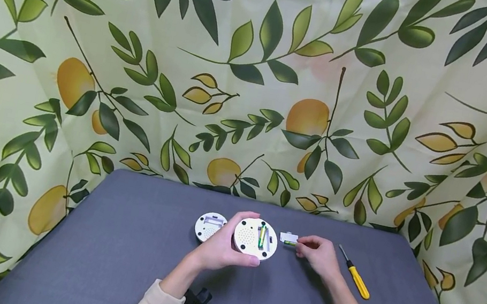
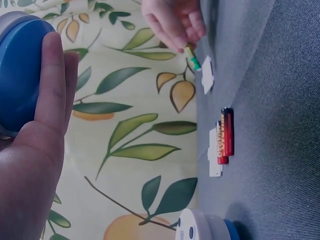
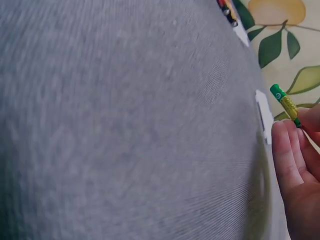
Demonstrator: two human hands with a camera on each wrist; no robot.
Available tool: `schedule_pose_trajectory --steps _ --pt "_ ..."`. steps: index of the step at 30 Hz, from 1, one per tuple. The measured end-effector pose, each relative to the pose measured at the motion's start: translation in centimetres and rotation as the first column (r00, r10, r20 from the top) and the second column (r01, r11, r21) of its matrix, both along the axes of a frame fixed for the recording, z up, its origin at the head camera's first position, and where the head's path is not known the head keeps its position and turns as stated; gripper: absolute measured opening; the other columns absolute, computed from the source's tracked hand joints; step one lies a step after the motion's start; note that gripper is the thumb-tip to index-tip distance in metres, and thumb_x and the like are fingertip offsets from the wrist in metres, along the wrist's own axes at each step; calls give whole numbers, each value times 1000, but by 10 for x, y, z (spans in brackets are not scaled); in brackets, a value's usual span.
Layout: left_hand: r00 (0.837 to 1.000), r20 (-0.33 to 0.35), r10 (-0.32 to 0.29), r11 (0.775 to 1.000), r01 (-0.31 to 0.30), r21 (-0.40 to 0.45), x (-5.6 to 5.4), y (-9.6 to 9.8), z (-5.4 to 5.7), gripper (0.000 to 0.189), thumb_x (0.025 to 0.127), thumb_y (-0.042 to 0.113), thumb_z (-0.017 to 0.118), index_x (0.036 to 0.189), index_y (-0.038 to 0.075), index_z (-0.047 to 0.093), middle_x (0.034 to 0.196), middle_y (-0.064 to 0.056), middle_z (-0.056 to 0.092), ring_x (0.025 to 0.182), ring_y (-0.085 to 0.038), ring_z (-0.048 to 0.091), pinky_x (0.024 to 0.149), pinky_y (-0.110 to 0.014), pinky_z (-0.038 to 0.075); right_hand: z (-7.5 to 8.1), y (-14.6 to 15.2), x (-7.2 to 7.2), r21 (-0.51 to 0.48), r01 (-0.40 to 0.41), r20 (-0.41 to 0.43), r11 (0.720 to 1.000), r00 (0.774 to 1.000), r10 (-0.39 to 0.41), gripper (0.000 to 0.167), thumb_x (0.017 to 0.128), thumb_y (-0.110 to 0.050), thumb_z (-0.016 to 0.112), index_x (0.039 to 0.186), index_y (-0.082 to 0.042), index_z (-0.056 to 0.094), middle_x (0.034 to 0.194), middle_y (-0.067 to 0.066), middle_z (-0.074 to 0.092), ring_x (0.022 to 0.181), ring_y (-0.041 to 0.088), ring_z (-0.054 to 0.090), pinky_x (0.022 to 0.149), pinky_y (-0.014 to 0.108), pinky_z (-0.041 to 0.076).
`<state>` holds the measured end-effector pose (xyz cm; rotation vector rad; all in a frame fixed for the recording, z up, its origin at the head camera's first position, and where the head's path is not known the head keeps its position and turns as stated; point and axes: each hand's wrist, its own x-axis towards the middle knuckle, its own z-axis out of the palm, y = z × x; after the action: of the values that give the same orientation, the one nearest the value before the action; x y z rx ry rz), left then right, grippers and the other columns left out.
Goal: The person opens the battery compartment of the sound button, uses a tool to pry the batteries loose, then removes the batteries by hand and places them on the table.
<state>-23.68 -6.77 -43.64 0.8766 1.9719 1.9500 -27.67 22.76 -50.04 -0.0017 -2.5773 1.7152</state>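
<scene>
My left hand [image 1: 217,249] grips a round white device [image 1: 245,237] by its edges. Its perforated face, with an uncovered battery compartment, is turned to the head camera; the other side is blue in the left wrist view. One green battery [image 1: 261,237] lies in the compartment, beside a vacant slot. To the right, my right hand [image 1: 321,257] pinches a second green-and-yellow battery [image 3: 287,104] between thumb and fingertips, apart from the device. Just behind that battery, a small white battery cover [image 1: 288,236] lies on the table.
A second round device [image 1: 205,228] with its compartment uncovered sits behind my left hand. Red batteries [image 2: 226,135] lie by another white cover [image 2: 215,171], both hidden in the head view. A yellow-handled screwdriver [image 1: 358,282] lies right of my right hand. Patterned cloth [image 1: 253,94] hangs behind the grey table [image 1: 130,240].
</scene>
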Motion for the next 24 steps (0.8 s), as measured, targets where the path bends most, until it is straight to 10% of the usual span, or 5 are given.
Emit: schedule_pose_trajectory --steps 24 --pt "1000 24 -18 1000 17 18 0 0 0 87 78 6 83 150 12 34 125 -15 53 97 -19 66 84 -32 58 -14 0 -11 98 30 8 995 999 -31 12 92 2 69 100 9 74 96 16 69 68 17 64 59 26 56"
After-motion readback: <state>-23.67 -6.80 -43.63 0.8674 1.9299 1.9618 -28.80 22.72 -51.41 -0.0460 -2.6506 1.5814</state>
